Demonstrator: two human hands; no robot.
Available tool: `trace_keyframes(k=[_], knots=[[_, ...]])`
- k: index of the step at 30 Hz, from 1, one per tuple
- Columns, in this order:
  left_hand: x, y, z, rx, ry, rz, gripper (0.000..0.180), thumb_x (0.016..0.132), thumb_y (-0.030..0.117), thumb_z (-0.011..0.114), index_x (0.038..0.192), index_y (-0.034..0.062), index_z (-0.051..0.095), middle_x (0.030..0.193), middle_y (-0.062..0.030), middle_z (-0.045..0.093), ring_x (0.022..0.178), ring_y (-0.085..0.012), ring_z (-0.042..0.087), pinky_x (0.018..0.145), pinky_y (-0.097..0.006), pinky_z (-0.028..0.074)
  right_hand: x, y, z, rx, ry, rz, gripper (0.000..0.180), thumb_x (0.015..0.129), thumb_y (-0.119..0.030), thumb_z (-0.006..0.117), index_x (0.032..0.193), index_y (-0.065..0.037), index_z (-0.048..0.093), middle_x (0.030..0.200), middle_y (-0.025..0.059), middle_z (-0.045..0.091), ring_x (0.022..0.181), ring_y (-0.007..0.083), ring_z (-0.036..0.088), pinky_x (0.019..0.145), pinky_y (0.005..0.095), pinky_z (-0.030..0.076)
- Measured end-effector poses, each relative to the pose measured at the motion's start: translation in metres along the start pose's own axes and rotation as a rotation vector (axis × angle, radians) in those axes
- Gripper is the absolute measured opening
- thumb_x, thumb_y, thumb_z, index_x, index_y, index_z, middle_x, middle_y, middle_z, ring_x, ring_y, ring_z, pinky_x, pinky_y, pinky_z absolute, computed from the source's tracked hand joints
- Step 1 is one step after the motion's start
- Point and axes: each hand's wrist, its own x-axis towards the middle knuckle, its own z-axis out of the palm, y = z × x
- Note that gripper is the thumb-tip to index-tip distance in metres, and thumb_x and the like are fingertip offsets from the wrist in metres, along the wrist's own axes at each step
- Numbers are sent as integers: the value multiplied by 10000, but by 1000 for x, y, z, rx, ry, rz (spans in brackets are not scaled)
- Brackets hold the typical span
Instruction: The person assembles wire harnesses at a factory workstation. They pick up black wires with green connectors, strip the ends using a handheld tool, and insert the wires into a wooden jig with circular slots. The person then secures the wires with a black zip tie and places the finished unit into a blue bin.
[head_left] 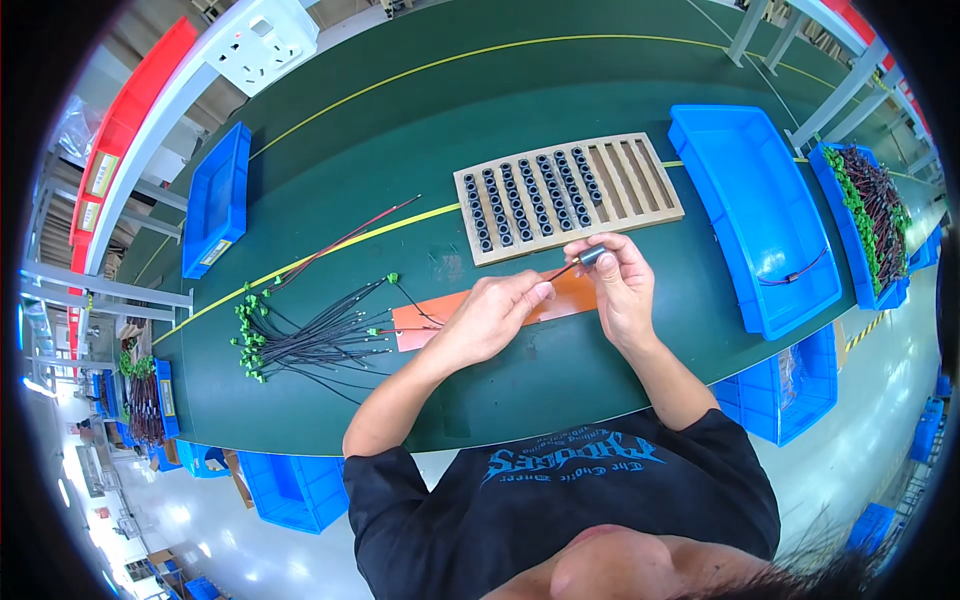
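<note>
Left hand (490, 312): is pinching a wire (564, 271)
Right hand (624, 286): is holding a black cylinder (592, 255)
Rack (640, 217): is lying beyond both hands

A long, dark-green workbench (400, 110) marked with thin yellow lines (580, 37) stretches before us. Pale-grey metal framing (140, 150) rises at the bench's left end, a white rectangular socket panel (245, 62) near its top and a bright red shelf edge (128, 110) just outside; grey metal posts (748, 35) stand at the bench's far right. Below the bench, glossy pale-grey flooring (835, 400) catches light, brightest to its left.
</note>
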Motion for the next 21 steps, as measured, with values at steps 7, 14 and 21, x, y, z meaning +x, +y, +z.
trace_keyframes(k=[7, 14, 21], knots=[[-1, 5, 1, -2, -30, -28, 289, 1086, 235, 510, 1076, -26, 636, 845, -191, 686, 751, -323, 663, 719, -429, 517, -5, 8, -2, 13, -53, 27, 306, 1054, -228, 612, 1282, -29, 567, 1157, 158, 719, 965, 153, 672, 837, 273, 526], [-1, 11, 5, -198, 42, -110, 436, 1036, 203, 604, 1425, 63, 465, 736, -81, 694, 644, -143, 609, 653, -312, 498, -12, -1, 14, 18, -194, 314, 317, 1091, -198, 527, 1332, 3, 575, 1064, 98, 702, 848, 117, 637, 748, 245, 511], [-22, -10, -48, 209, 76, -35, 264, 984, 213, 676, 1169, 26, 704, 690, -66, 703, 607, -154, 642, 619, -328, 508, 8, -1, -11, 180, -39, 66, 270, 1095, -212, 518, 1223, 4, 619, 1100, 145, 684, 829, 144, 614, 756, 284, 522]])
